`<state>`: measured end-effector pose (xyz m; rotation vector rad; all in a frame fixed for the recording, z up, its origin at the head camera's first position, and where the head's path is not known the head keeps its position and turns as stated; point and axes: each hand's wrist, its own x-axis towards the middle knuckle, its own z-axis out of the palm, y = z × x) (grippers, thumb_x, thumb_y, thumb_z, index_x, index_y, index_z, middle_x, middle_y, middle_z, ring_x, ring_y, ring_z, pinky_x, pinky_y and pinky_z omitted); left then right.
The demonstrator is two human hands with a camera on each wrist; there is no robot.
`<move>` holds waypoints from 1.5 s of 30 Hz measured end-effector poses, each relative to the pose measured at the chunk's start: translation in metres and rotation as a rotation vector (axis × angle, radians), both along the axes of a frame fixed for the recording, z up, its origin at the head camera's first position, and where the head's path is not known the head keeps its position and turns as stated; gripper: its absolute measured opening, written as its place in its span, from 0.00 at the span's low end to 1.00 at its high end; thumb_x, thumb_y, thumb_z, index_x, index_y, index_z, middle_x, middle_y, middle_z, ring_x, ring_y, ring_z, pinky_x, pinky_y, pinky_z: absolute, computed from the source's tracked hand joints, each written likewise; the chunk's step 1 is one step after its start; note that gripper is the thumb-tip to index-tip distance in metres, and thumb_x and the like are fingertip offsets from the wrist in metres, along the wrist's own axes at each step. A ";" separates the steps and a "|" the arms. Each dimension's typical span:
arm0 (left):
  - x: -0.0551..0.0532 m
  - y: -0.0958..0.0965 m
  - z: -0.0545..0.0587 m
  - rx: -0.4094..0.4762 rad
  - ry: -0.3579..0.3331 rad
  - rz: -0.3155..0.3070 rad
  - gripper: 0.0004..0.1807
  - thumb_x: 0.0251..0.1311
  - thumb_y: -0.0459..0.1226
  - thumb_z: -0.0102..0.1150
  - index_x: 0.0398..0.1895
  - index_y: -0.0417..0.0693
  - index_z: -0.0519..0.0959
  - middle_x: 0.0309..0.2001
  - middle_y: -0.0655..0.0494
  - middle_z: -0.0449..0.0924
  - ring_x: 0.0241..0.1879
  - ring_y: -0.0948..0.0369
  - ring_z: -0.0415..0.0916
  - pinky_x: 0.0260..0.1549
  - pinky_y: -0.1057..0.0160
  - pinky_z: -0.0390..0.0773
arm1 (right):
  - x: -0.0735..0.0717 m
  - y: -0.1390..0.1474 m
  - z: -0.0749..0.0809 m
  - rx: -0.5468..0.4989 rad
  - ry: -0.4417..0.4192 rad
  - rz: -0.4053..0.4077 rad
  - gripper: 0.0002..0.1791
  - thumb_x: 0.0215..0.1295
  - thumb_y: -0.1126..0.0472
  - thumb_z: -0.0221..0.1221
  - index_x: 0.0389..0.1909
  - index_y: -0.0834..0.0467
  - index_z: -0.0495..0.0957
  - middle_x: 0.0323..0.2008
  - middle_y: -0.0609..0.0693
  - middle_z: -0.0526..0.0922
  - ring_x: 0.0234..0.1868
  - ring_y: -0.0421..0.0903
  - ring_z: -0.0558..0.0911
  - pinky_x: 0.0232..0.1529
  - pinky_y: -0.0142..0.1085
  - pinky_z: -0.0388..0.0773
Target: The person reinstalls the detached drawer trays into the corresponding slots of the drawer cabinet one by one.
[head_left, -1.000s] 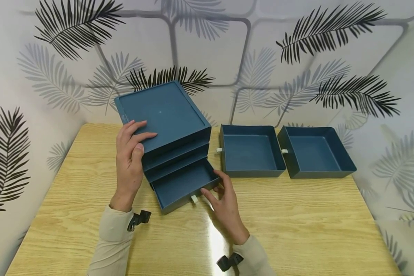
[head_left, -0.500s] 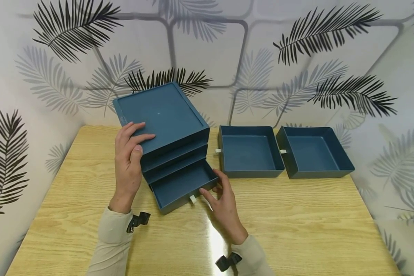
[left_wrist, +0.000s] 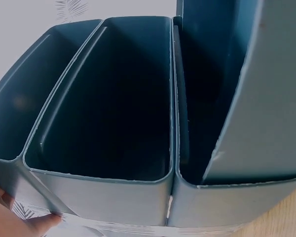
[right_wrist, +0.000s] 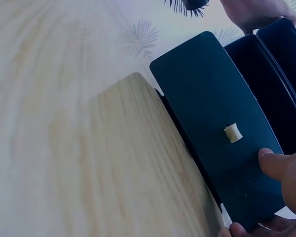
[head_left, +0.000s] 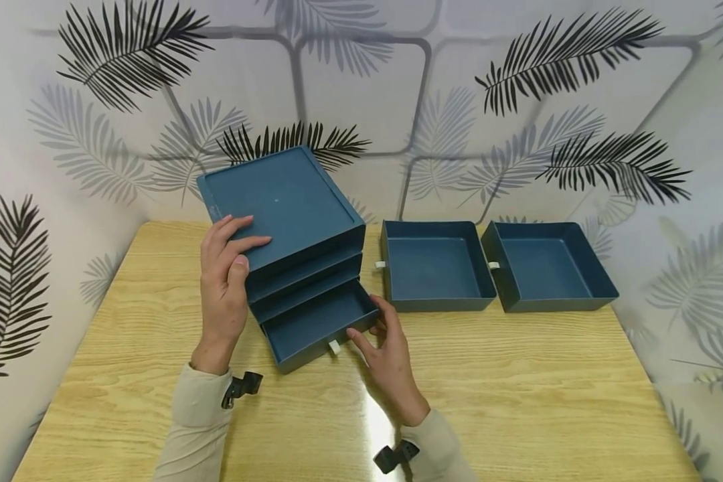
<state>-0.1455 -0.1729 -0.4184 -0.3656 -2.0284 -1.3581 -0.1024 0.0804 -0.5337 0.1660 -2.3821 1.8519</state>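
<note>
A dark blue drawer cabinet [head_left: 277,201] stands angled on the table, with two hollow slots above a bottom drawer [head_left: 313,328] that is pulled part of the way out. My left hand [head_left: 224,281] rests at the cabinet's upper left front corner, fingers laid over the top and thumb by the front edge. At the drawer's right front corner my right hand [head_left: 388,355] pinches it, thumb on the front panel and the other fingers around the side. A pale pull tab [right_wrist: 233,133] sticks out of the drawer's front, left of the thumb. The drawer holds nothing.
Two matching drawers, one nearer [head_left: 440,268] and one farther right [head_left: 554,261], sit side by side on the wooden table [head_left: 518,388], right of the cabinet. Both are vacant, with pale tabs facing left. A leaf-patterned wall covering [head_left: 361,80] rises behind the table.
The right hand and the drawer's front have shifted very slightly left, toward the cabinet. The left hand keeps its place on the cabinet.
</note>
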 end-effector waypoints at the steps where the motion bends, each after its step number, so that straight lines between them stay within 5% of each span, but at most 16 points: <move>1: 0.000 0.000 0.000 0.001 0.000 0.001 0.22 0.75 0.36 0.40 0.51 0.46 0.88 0.70 0.50 0.76 0.79 0.55 0.56 0.82 0.50 0.47 | 0.000 0.000 0.000 0.001 0.002 0.000 0.40 0.66 0.60 0.69 0.76 0.52 0.64 0.66 0.57 0.78 0.58 0.53 0.81 0.58 0.52 0.81; 23: 0.004 0.001 -0.004 0.003 0.003 0.010 0.22 0.74 0.35 0.40 0.51 0.47 0.88 0.70 0.51 0.76 0.79 0.56 0.56 0.82 0.49 0.48 | -0.004 -0.006 -0.004 0.028 -0.031 -0.028 0.41 0.67 0.60 0.69 0.78 0.56 0.62 0.66 0.57 0.78 0.62 0.53 0.80 0.63 0.52 0.79; 36: 0.001 0.000 -0.004 0.004 0.006 0.006 0.22 0.74 0.35 0.40 0.51 0.46 0.88 0.69 0.50 0.76 0.79 0.55 0.56 0.82 0.49 0.48 | -0.011 -0.011 -0.004 -0.098 -0.032 -0.018 0.37 0.68 0.64 0.66 0.76 0.59 0.64 0.65 0.58 0.79 0.61 0.53 0.83 0.62 0.43 0.82; 45: -0.003 -0.003 -0.001 -0.004 0.002 -0.012 0.22 0.76 0.34 0.40 0.51 0.45 0.88 0.70 0.49 0.76 0.80 0.54 0.56 0.82 0.48 0.47 | -0.016 -0.016 -0.002 -0.149 -0.010 -0.019 0.34 0.70 0.66 0.64 0.75 0.56 0.66 0.66 0.60 0.79 0.66 0.57 0.80 0.65 0.53 0.79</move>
